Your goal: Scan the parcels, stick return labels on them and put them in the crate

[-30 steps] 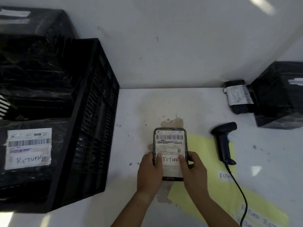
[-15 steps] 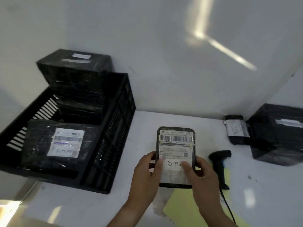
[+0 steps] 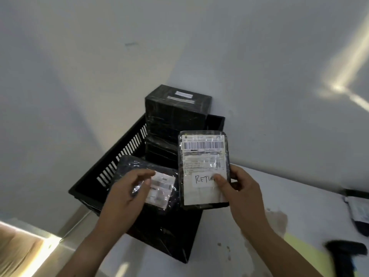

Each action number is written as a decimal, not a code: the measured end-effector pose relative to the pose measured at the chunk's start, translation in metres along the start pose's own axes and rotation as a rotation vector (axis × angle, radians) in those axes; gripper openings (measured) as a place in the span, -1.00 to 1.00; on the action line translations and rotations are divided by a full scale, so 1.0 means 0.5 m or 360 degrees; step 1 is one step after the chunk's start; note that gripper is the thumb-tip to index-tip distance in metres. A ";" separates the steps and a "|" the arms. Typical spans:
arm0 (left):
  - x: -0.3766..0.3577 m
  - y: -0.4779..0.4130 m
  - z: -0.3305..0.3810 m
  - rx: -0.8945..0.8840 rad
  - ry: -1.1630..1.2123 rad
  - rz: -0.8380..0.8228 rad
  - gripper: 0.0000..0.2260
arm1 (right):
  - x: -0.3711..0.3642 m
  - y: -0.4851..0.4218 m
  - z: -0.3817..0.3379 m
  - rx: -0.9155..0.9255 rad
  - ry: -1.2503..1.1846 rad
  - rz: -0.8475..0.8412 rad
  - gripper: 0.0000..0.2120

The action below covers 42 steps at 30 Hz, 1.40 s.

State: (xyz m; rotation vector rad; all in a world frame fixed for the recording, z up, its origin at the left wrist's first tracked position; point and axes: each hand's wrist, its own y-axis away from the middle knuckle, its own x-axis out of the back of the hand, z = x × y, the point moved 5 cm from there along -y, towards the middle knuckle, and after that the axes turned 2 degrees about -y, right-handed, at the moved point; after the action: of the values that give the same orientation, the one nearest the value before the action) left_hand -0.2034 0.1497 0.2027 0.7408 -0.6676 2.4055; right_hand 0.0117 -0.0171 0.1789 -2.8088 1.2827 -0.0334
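Parcel [image 3: 203, 156] in black wrap sits in your right hand [image 3: 243, 194], held upright over the near right corner of the crate [image 3: 111, 166]. Your thumb presses on its handwritten return label [image 3: 203, 179] and your fingers curl round the right edge. Your left hand [image 3: 127, 194] hangs loose and half-curled over the crate, holding nothing. I cannot tell whether it touches the flat parcel [image 3: 127, 164] beneath it.

For this parcel the labelling looks done, since the slip is stuck below the barcode. Only the drop into the crate is left. I judge that it has been scanned, though nothing here proves it. Two parcels already lie in the crate: the flat one, which carries a white label, and a tall parcel [image 3: 175, 112] standing against the far wall.

At least one more wrapped parcel [image 3: 359, 212] waits on the table [image 3: 279, 196] at the right edge, so more work probably remains. That one is cut off by the frame. The scanner [image 3: 345, 250] at the bottom right is a dark blur. Your thumb covers the last letter of the label's word, and the flat parcel's label is too glary to read. The crate floor is mostly hidden.
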 end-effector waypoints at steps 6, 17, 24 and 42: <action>0.123 -0.058 -0.273 0.0114 -0.0825 0.0057 -0.45 | -0.168 -0.055 0.000 0.0127 0.0393 -0.0426 -0.72; 0.107 -0.035 -0.341 0.0188 -0.1077 -0.0032 -0.39 | -0.279 -0.068 0.102 0.0165 0.1634 -0.1144 -0.61; 0.106 -0.035 -0.345 0.0113 -0.1121 -0.0010 -0.46 | -0.285 -0.067 0.123 0.0247 0.1992 -0.1140 -0.47; -0.200 0.080 0.079 -0.0509 -0.0017 -0.0355 -0.60 | 0.076 0.191 0.170 0.0264 0.1363 -0.0391 -0.41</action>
State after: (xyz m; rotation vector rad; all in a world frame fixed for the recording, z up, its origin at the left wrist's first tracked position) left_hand -0.1426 0.0633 0.1579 0.6547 -0.8972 2.0314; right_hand -0.0320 -0.1046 0.0882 -2.8420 0.9103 -1.3947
